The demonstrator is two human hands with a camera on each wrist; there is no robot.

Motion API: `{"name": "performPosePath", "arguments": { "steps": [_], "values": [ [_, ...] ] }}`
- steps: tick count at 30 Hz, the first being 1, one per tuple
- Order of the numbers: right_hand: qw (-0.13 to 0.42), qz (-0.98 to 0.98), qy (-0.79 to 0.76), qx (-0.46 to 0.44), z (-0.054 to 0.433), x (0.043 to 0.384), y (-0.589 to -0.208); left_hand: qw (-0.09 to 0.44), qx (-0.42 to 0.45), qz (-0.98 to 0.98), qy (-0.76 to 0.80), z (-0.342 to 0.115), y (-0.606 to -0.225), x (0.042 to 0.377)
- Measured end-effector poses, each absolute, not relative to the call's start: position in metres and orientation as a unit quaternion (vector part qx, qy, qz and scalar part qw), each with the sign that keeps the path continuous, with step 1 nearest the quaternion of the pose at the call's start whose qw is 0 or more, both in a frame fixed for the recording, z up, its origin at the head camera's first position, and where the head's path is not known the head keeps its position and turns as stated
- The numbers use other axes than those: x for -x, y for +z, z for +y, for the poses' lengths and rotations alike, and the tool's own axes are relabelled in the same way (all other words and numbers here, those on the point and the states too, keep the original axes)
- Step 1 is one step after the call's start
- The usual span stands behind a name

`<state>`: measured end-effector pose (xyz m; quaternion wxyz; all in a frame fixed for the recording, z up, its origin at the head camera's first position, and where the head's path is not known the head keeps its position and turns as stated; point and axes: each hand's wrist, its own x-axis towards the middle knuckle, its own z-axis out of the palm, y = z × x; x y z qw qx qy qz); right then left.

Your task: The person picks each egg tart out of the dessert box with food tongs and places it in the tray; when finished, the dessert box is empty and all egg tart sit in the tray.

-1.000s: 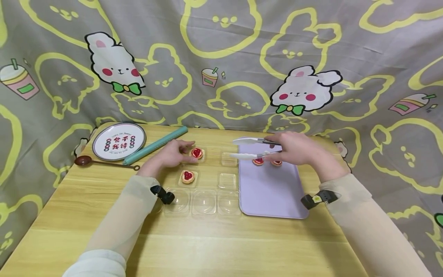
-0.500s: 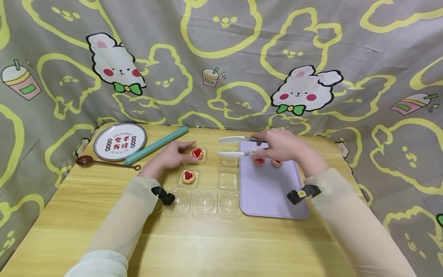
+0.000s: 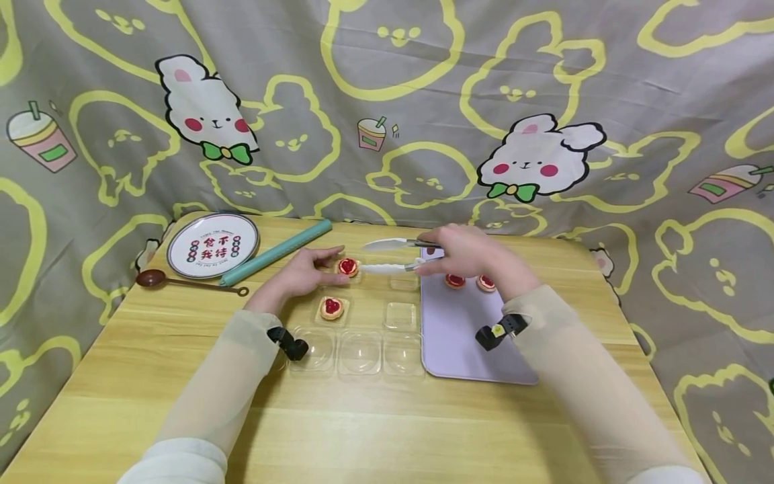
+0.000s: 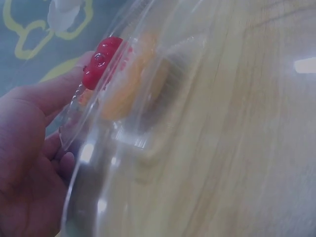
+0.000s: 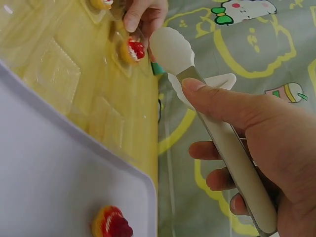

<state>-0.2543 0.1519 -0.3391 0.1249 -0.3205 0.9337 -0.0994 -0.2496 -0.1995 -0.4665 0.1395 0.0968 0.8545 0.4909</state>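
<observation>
My left hand (image 3: 299, 272) rests at the far-left clear plastic box (image 3: 357, 277), thumb and forefinger on either side of it. A small red-topped tart (image 3: 348, 267) sits in that box; the left wrist view shows it behind clear plastic. Nearer to me, a second tart (image 3: 331, 308) lies in its own box. My right hand (image 3: 462, 259) grips a pair of white-tipped tongs (image 3: 387, 244) above the boxes. The tongs' arms are spread, with nothing between them. In the head view their lower tip appears close to the far tart.
A lilac tray (image 3: 465, 343) at the right bears more tarts (image 3: 455, 281), one partly hidden by my right hand. Clear boxes (image 3: 401, 315) and domed lids (image 3: 361, 352) stand between. At the left lie a plate (image 3: 213, 245), a teal rod (image 3: 276, 253) and a brown spoon (image 3: 151, 278).
My right hand has moved left with the tongs, from over the tray to over the clear boxes. My left hand and the tarts stay where they were.
</observation>
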Motion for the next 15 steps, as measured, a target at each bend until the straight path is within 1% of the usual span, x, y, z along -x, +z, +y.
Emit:
{"name": "performPosePath", "arguments": {
  "steps": [7, 15],
  "values": [
    [0.136, 0.935, -0.083, 0.316, 0.132, 0.265, -0.351, 0.141, -0.098, 0.853, 0.492, -0.199, -0.467, 0.251],
    [0.13, 0.932, -0.04, 0.334, 0.106, 0.271, -0.354, 0.141, -0.093, 0.851, 0.497, -0.2, -0.468, 0.251]
  ]
}}
